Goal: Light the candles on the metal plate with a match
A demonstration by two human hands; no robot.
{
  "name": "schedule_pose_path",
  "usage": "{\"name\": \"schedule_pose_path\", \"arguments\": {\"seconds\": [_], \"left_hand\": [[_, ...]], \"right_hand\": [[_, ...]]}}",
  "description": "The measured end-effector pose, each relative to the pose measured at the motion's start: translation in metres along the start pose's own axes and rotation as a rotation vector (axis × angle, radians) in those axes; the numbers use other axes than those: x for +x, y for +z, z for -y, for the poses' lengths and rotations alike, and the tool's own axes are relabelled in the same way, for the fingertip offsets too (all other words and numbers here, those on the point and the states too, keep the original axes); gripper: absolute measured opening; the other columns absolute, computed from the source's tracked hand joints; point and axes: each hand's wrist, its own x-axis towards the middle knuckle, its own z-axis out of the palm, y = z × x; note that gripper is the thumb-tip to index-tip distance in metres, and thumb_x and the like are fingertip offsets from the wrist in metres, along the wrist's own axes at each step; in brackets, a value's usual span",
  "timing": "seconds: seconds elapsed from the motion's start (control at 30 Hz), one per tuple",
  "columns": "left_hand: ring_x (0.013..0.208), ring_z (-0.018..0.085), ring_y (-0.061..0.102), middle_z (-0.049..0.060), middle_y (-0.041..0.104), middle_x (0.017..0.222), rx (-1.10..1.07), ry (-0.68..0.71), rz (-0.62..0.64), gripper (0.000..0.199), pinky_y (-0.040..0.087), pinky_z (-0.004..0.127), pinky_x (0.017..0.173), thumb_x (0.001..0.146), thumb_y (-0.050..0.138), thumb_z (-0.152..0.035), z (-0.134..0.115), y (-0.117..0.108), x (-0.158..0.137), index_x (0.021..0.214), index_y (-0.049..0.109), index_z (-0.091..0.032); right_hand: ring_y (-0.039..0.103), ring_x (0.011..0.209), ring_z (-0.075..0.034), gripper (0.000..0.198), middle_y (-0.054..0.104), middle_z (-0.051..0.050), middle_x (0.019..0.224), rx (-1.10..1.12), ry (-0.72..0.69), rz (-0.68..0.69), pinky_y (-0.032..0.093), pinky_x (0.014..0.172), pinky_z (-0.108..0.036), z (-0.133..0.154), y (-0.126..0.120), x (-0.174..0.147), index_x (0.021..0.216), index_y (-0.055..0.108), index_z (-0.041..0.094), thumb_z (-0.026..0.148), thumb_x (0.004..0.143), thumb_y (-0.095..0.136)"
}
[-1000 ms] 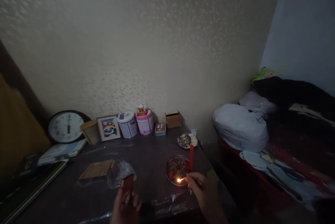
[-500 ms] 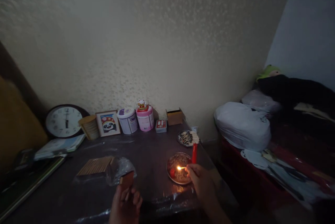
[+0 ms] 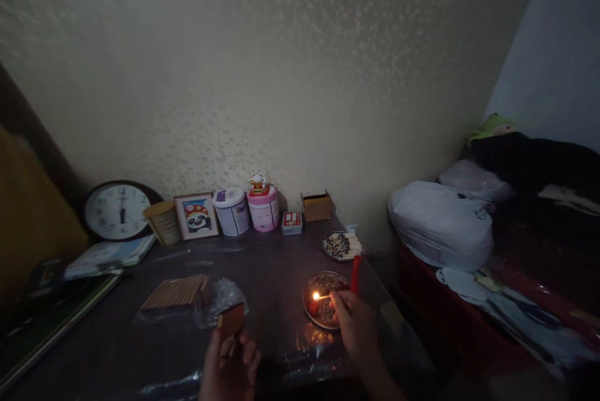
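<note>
My right hand (image 3: 357, 326) pinches a burning match (image 3: 324, 297), its flame at the left end. Beneath the match lies a round metal plate (image 3: 313, 318) with a brownish, patterned surface and something small and red near its left side. A red candle (image 3: 355, 274) stands upright just behind my right hand, its lower part hidden. In my left hand (image 3: 230, 363) is a small brown matchbox (image 3: 231, 321), held up with the fingers curled round it. Behind that hand, a stack of matchboxes (image 3: 175, 292) lies on the table beside crumpled clear plastic wrap (image 3: 224, 301).
A dish of used matches (image 3: 341, 245) sits behind the candle. Along the wall stand a clock (image 3: 116, 210), a panda picture (image 3: 197, 217), two tins (image 3: 231, 212), a card box (image 3: 292, 223) and an open carton (image 3: 317, 207). White bags (image 3: 440, 223) rest at right.
The match flame has shifted slightly left and up relative to the plate, still held in my right hand. The whole view has swung a little. My left hand keeps the matchbox.
</note>
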Motion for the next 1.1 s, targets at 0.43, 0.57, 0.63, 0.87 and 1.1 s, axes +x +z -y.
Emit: {"name": "schedule_pose_path", "arguments": {"seconds": [0.43,0.57,0.63,0.87,1.1], "left_hand": [[0.048,0.009,0.048,-0.002,0.059,0.062,-0.022,-0.008,0.066,0.037,0.046,0.022,0.044,0.051,0.084,-0.046,-0.001,0.0,-0.003,0.066,0.065,-0.017],[0.05,0.009,0.047,-0.002,0.058,0.063,-0.005,0.005,0.083,0.034,0.046,0.022,0.047,0.058,0.079,-0.048,-0.001,0.0,-0.003,0.069,0.066,-0.018],[0.051,0.009,0.048,-0.002,0.057,0.064,0.011,0.011,0.072,0.035,0.047,0.022,0.049,0.061,0.077,-0.049,-0.001,-0.001,-0.002,0.07,0.066,-0.018],[0.05,0.009,0.047,-0.002,0.056,0.065,-0.003,0.0,0.094,0.036,0.045,0.022,0.047,0.061,0.078,-0.048,-0.001,-0.002,-0.002,0.074,0.068,-0.017],[0.049,0.01,0.046,-0.002,0.057,0.062,-0.03,0.0,0.085,0.034,0.045,0.022,0.044,0.058,0.079,-0.048,0.0,0.001,-0.003,0.068,0.066,-0.018]], "right_hand": [[0.06,0.055,-0.02,0.034,0.06,0.0,0.053,-0.028,0.018,0.016,0.04,0.056,-0.029,-0.003,0.014,0.001,0.059,0.055,0.023,0.044,0.083,0.045],[0.059,0.054,-0.019,0.033,0.061,0.0,0.054,-0.022,0.009,0.01,0.041,0.056,-0.028,-0.006,0.016,0.002,0.059,0.054,0.023,0.044,0.083,0.045],[0.058,0.054,-0.019,0.033,0.061,0.0,0.054,-0.021,0.008,0.006,0.04,0.056,-0.028,-0.006,0.017,0.001,0.059,0.054,0.023,0.044,0.083,0.046],[0.057,0.051,-0.018,0.033,0.06,0.0,0.053,-0.005,0.019,0.006,0.04,0.052,-0.026,-0.002,0.018,0.001,0.059,0.054,0.023,0.043,0.084,0.045],[0.058,0.05,-0.018,0.034,0.056,0.002,0.048,-0.007,0.009,0.009,0.04,0.053,-0.026,-0.003,0.017,0.002,0.056,0.053,0.022,0.041,0.084,0.046]]}}
